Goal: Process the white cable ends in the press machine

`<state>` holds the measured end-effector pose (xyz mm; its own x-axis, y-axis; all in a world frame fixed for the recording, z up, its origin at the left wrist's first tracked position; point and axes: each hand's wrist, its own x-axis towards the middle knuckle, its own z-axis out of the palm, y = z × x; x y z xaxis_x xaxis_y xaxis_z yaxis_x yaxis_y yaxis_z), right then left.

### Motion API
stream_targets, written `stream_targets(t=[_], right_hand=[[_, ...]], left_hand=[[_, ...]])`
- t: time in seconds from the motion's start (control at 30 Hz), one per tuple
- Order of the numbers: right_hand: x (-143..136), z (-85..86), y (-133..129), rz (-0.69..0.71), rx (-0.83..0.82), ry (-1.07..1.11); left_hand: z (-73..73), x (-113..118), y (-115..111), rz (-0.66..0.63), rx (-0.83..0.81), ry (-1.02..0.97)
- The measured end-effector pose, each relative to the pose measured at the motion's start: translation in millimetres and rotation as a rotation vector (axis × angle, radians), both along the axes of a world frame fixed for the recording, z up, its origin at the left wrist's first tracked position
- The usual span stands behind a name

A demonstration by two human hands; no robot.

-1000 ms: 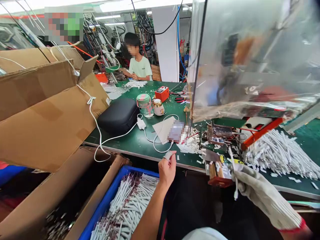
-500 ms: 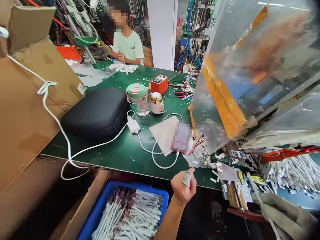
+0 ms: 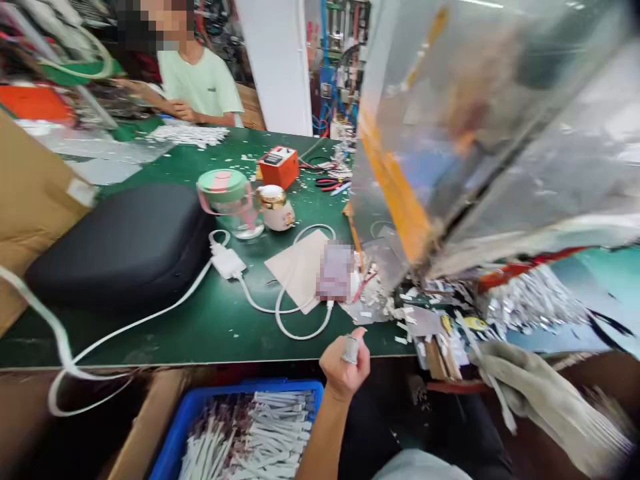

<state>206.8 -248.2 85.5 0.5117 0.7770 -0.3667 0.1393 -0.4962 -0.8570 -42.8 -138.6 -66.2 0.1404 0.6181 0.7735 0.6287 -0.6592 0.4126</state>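
Gloved right hand (image 3: 523, 380), white strip (image 3: 502, 405) in grip; left hand (image 3: 345, 363), near table (image 3: 200, 337)

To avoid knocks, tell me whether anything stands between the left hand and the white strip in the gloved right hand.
The brown and white stack at the edge of the green table appears between the left hand and the white strip; this one view can't settle whether it blocks a straight reach.

I see green tabletop (image 3: 190, 333) spanning foreground to mid-room. White pillar (image 3: 277, 73) behind it, brown panel (image 3: 253, 110) beside pillar. Cluttered equipment (image 3: 350, 67), blue hose (image 3: 324, 33) right of pillar. Clear plastic sheeting (image 3: 390, 113) at right, pale light glints (image 3: 483, 3) near top. Machinery (image 3: 55, 30) far left blurred.
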Motion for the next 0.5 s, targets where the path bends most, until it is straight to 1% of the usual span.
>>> stream_targets(t=[0.13,0.2,0.27,0.37,0.43,0.5], right_hand=[[11,0.5,0,0.014,-0.016,0.152],[16,-1.5,5,0.031,0.008,0.219],[18,-5.4,15,0.072,0.039,0.286],[17,-14.9,35,0.164,0.087,0.397],[15,-23.3,47,0.216,0.12,0.5],[16,-32.3,52,0.215,0.155,0.59]], left_hand=[[-6.8,0,2,0.041,-0.022,0.007],[-6.8,1,2,0.046,-0.086,0.0],[-1.8,3,1,0.045,-0.195,-0.022],[12.2,2,-4,0.051,-0.347,-0.073],[20.6,1,-15,0.083,-0.401,-0.104],[23.8,0,-34,0.126,-0.484,-0.146]])
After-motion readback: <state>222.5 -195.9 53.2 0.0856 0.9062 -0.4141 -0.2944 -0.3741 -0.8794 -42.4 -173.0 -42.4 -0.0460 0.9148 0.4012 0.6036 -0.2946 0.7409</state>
